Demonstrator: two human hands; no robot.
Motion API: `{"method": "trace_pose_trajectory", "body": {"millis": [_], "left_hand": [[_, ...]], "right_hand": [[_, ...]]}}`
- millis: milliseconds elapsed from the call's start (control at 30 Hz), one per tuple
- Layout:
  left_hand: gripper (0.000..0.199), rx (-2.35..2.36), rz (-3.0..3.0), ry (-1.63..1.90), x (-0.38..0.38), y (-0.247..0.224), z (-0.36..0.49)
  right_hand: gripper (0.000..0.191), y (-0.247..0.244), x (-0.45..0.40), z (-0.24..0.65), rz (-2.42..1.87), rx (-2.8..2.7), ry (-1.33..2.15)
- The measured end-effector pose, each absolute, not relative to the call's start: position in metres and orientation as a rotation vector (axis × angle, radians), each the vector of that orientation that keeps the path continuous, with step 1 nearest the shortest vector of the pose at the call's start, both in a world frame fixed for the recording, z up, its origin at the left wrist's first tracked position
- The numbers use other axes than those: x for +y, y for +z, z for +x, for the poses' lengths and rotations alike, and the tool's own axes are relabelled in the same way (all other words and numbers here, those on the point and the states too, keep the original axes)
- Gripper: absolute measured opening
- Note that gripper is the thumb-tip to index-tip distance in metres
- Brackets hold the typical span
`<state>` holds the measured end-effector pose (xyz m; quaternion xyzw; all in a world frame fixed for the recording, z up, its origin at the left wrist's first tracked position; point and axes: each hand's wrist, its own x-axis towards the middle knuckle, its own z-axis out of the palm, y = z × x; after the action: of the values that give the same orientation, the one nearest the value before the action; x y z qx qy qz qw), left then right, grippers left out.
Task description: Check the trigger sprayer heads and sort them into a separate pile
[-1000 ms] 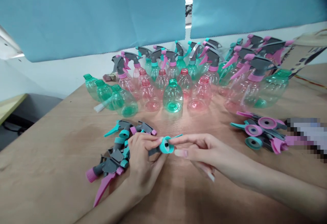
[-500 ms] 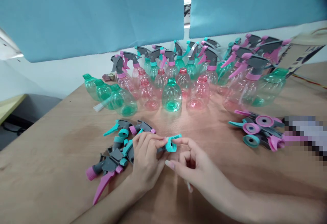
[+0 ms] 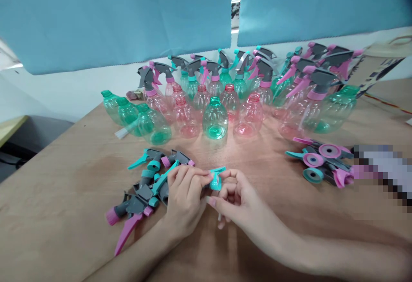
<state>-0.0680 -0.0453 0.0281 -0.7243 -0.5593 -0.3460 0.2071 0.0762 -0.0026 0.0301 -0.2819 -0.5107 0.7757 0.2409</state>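
My left hand is closed around a trigger spray head with a teal collar, whose grey body is mostly hidden by the fingers. From the right, my right hand closes on the same spray head, index finger at its teal lever and thumb below the collar. A small pale piece shows under the curled fingers of that hand; its kind is unclear. Left of my left hand lies a loose pile of spray heads in grey, teal and pink.
Open-necked bottles, green and pink, stand mid-table. Behind them are several bottles with spray heads fitted. More spray heads lie at the right, beside a blurred-out object. A printed bag stands at the back right.
My right hand has moved left and its fingers have closed in on the teal collar. The pale piece beneath has shifted left with it. My left hand keeps its hold.
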Motion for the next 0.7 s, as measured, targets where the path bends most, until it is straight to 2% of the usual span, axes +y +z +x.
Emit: {"method": "trace_pose_trajectory", "body": {"millis": [600, 700], "left_hand": [[0.012, -1.58, -2.034, -0.956, -0.0468, 0.0265, -0.066], [0.012, -1.587, -2.041, -0.965, -0.0461, 0.0269, -0.066]], "right_hand": [[0.031, 0.0329, -0.0045, 0.0768, -0.834, -1.466, 2.135], [0.026, 0.0289, -0.0035, 0.077, -0.84, -1.506, 2.113]]}}
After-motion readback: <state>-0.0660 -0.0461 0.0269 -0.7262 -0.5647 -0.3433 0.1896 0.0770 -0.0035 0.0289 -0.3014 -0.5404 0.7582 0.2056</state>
